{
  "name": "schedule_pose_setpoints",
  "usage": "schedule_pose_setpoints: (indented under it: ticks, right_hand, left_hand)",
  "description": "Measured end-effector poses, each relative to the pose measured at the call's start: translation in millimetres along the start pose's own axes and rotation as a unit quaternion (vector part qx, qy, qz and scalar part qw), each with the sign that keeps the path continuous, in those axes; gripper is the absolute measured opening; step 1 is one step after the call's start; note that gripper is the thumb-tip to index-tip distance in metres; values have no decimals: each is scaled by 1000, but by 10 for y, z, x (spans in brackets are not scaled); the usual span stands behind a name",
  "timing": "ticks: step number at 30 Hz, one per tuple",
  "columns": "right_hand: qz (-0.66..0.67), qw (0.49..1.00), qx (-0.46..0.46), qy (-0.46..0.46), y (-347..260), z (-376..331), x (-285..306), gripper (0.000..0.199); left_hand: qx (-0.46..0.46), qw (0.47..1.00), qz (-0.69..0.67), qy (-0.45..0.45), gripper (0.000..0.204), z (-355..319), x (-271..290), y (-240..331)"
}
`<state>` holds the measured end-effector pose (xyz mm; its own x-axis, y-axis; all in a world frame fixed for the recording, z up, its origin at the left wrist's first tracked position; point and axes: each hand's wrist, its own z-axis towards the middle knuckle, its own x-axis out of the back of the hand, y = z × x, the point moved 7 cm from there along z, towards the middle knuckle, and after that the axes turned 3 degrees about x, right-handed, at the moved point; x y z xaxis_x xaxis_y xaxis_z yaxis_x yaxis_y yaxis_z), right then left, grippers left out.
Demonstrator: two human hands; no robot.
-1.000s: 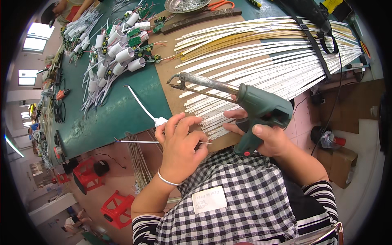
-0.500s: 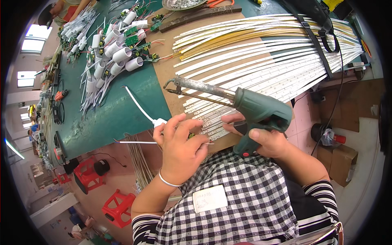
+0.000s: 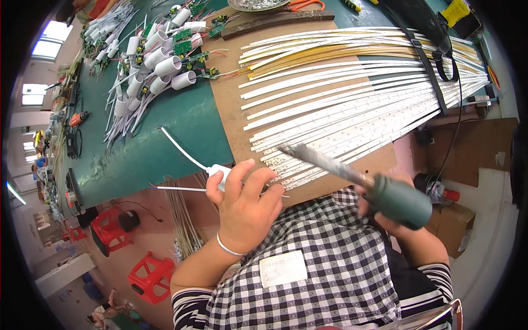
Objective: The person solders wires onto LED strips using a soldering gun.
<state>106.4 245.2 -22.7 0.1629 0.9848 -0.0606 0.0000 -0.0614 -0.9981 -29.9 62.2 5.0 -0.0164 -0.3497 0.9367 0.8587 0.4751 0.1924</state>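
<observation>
My left hand [image 3: 247, 203] has its fingers curled around a small white plastic tube [image 3: 216, 174] at the front edge of the table. A white cable [image 3: 184, 148] runs from the tube toward the far left, and a second white lead sticks out below it. My right hand [image 3: 395, 225] grips a green soldering gun [image 3: 407, 202], smeared by motion. Its metal barrel slants left over the near ends of the white LED strips [image 3: 324, 129]. Most of my right hand is hidden behind the gun. Whatever lies under my left fingers is mostly covered.
White tubes with green circuit boards [image 3: 168, 66] are heaped on the green table [image 3: 181, 118]. The strips lie on a brown board [image 3: 230, 104]. At the back are a metal dish [image 3: 258, 4], a dark bar [image 3: 278, 25] and orange-handled scissors [image 3: 307, 4]. Red stools [image 3: 149, 280] stand on the floor.
The soldering gun has swung right and down, and its barrel now points lower across the strip ends. My left hand has stayed nearly in place with the white tube.
</observation>
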Motion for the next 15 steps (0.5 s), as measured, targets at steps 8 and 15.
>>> schedule_pose_setpoints:
  ticks: [8, 15]
  right_hand:
    - [-47, 996, 53, -45, 326, -457, 165, 47]
    - [-177, 980, 85, -34, 208, -389, 129, 48]
  left_hand:
    - [-3, 1000, 0, 15, 13, -15, 14, 3]
    - [-1, 1000, -1, 10, 12, -14, 18, 16]
